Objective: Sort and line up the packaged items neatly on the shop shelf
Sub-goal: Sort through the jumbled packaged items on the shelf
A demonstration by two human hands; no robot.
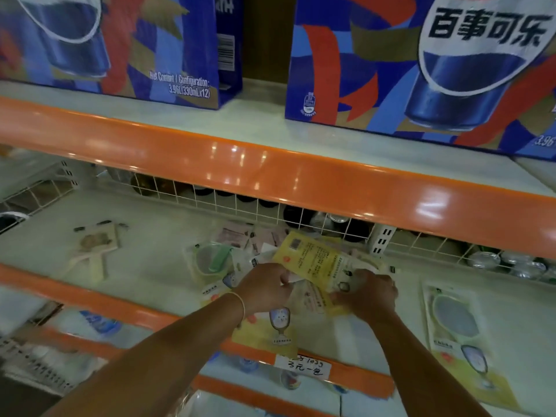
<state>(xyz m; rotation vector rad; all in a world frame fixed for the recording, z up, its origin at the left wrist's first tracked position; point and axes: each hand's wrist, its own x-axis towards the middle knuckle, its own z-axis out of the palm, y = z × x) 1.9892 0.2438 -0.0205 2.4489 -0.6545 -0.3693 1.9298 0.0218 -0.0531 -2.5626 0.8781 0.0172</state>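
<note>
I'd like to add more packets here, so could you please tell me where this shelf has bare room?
Bare white shelf lies between the beige flat packet at left and the green-handled packet. The middle is crowded: both hands, left hand and right hand, hold the yellow packet over a heap.

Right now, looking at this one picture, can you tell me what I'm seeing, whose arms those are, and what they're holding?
There is no machine here. A camera worn on a person's head looks forward and down, so the two bare arms are the wearer's own. The left hand and right hand together hold a yellow printed packet over a loose pile of flat packets on the middle shelf. One similar packet lies flat to the right, another to the left. Blue cola cartons stand on the shelf above. The picture is blurred, so the small print is unreadable.
</note>
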